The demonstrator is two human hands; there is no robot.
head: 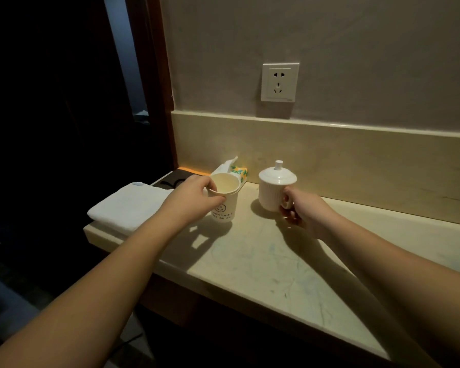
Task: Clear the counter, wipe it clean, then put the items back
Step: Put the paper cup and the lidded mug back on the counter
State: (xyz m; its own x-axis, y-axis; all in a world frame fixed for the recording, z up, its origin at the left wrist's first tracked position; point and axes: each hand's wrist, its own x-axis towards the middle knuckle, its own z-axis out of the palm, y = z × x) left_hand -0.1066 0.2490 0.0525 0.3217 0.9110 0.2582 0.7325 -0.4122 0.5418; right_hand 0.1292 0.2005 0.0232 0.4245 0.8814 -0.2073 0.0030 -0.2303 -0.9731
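**Holding two cups on the tabletop**

Holding a cup in each hand, a person reaches over the pale tabletop (263, 261). The left hand (190, 199) grips the rim of a paper cup (223, 205) with a smiley face on it. Its thumb and fingers (215, 199) curl round the top edge. The cup is open and stands near the back left corner of the tabletop. The right hand (306, 215) holds the handle of a white mug (272, 192), with its fingers curled round the handle. The mug has a lid (277, 176) on top and stands near the back edge. A folded white towel (128, 205) lies at the left edge. A tissue pack (237, 171) sits behind the paper cup, in the back left corner. A wall socket (280, 82) is on the wall above.
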